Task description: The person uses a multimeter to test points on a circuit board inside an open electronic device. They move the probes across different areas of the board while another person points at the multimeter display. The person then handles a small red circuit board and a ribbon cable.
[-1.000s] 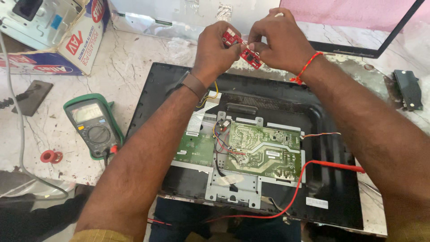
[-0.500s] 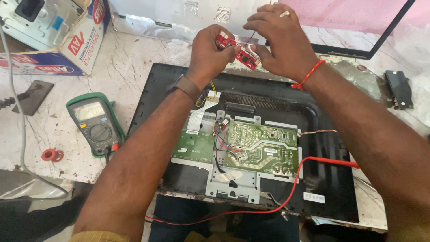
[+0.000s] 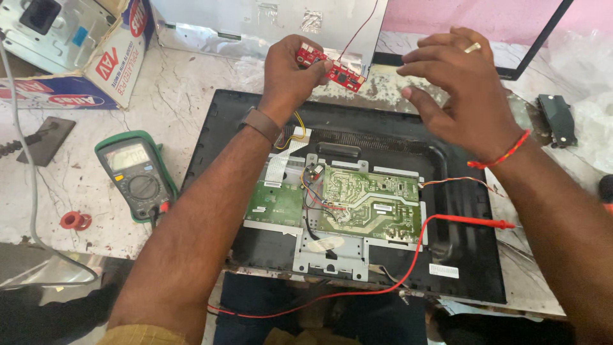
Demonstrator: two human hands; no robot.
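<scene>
Left hand (image 3: 290, 73) pinches red circuit strip (image 3: 332, 67) | long axis 10–4 o'clock | right hand (image 3: 463, 96) open, empty, at strip's 3 o'clock

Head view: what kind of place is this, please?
Probably an electronics repair bench. An opened monitor back lies on the marble table with its green circuit boards bare, a multimeter sits beside it, and the left hand holds a small red board.
</scene>
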